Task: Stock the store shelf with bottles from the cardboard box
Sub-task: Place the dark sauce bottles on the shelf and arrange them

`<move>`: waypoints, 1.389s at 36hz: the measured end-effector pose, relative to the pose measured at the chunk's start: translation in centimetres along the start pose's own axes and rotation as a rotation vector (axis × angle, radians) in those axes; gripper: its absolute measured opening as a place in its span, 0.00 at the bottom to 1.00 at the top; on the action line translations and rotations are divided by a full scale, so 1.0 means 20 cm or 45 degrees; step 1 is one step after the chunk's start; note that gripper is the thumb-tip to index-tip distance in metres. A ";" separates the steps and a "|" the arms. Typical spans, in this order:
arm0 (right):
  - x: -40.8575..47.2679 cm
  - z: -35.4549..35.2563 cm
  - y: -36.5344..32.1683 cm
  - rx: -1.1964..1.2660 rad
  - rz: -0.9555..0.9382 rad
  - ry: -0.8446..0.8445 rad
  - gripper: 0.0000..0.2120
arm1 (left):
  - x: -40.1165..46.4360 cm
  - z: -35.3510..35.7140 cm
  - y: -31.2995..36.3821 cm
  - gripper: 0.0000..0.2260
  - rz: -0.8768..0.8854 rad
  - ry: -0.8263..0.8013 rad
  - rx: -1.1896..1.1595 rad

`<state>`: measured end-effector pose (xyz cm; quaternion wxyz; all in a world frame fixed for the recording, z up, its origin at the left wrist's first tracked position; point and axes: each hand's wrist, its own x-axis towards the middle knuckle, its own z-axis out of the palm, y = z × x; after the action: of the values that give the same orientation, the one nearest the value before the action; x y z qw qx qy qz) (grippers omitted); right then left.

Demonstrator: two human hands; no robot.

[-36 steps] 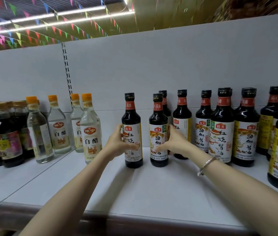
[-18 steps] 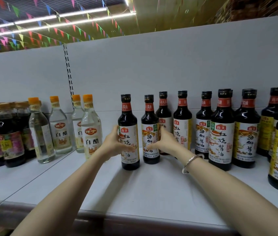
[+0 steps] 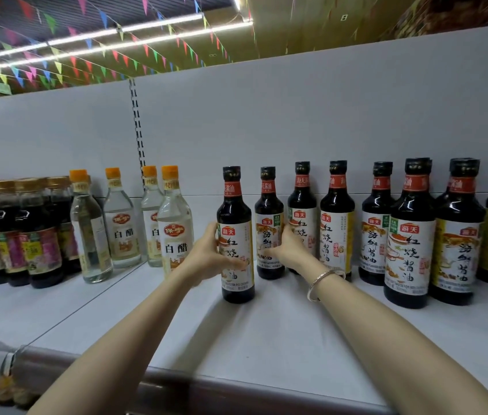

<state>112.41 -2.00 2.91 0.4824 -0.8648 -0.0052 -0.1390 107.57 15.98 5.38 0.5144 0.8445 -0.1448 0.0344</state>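
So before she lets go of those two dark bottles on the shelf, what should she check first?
1. Left hand grips the front soy sauce bottle: ok.
2. Right hand holds the second soy sauce bottle: ok.
3. Both bottles upright, bases on the shelf: ok.
4. Labels face forward: ok.
5. Lined up with the row: not ok, the front bottle stands nearer the edge than the second.
6. Gap to the white vinegar bottle on the left: ok, apart.
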 end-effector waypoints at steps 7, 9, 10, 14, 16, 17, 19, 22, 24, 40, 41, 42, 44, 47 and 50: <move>0.01 0.00 0.01 -0.060 0.016 -0.018 0.35 | 0.00 0.00 -0.01 0.36 0.001 0.008 -0.036; 0.00 -0.01 0.02 -0.120 0.043 0.000 0.28 | 0.00 0.01 -0.01 0.37 0.001 0.017 -0.060; 0.00 -0.01 0.02 -0.138 0.055 0.023 0.24 | 0.00 0.02 -0.01 0.37 0.000 0.023 -0.075; -0.04 -0.06 0.04 -0.201 0.008 0.168 0.17 | -0.01 0.05 0.03 0.35 0.026 0.096 -0.180; -0.06 -0.10 0.03 -0.247 -0.018 0.229 0.09 | -0.02 0.05 0.05 0.40 0.125 0.193 -0.239; -0.08 -0.12 0.02 -0.261 -0.035 0.250 0.08 | -0.02 0.05 0.07 0.42 0.194 0.265 -0.252; -0.11 -0.18 0.00 -0.301 -0.095 0.300 0.06 | -0.02 0.05 0.08 0.40 0.355 0.452 -0.224; -0.14 -0.25 -0.03 -0.319 -0.204 0.392 0.04 | -0.03 0.06 0.11 0.27 0.582 0.736 -0.094; -0.16 -0.30 -0.04 -0.326 -0.249 0.453 0.03 | -0.05 0.09 0.13 0.19 0.689 0.806 -0.049; -0.27 -0.45 0.00 -0.313 -0.224 0.808 0.24 | 0.06 0.49 0.21 0.17 0.522 0.298 -0.114; -0.28 -0.45 0.01 -0.311 -0.208 0.809 0.26 | 0.08 0.52 0.23 0.17 0.504 0.279 -0.111; -0.29 -0.46 0.02 -0.329 -0.186 0.803 0.29 | 0.09 0.55 0.24 0.17 0.499 0.272 -0.104; -0.30 -0.46 0.05 -0.357 -0.142 0.761 0.35 | 0.12 0.59 0.26 0.16 0.520 0.293 -0.067; -0.28 -0.46 0.08 -0.369 -0.090 0.689 0.41 | 0.17 0.62 0.28 0.15 0.499 0.286 -0.016; -0.26 -0.45 0.10 -0.459 -0.061 0.679 0.46 | 0.21 0.65 0.29 0.24 0.443 0.211 0.044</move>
<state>105.55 -10.05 4.40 0.3025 -0.8691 0.1259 -0.3707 108.86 1.23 5.09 0.4964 0.8097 -0.2451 0.1947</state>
